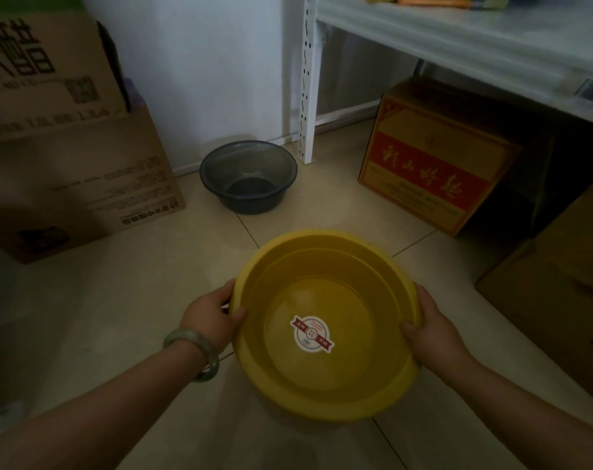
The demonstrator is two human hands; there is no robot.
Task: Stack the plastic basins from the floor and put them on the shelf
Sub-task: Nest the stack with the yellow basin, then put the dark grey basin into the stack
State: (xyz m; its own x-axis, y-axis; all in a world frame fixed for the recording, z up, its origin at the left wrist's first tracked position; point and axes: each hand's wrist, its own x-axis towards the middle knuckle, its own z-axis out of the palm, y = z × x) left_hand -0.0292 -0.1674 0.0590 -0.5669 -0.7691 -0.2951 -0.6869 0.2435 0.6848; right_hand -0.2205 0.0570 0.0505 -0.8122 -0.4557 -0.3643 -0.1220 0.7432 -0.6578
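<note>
A yellow plastic basin (325, 290) with a round sticker inside is in front of me, just over the tiled floor. My left hand (210, 317) grips its left rim and my right hand (431, 323) grips its right rim, thumbs inside. A smaller dark grey basin (248, 176) stands on the floor further back, near the wall and the shelf's white post (307, 79). The white shelf board (458, 39) runs across the upper right.
Stacked brown cardboard boxes (71, 147) stand at the left. A red and yellow box (431, 167) sits under the shelf, and another brown box (559, 290) is at the right. Some items lie on the shelf top at the far right.
</note>
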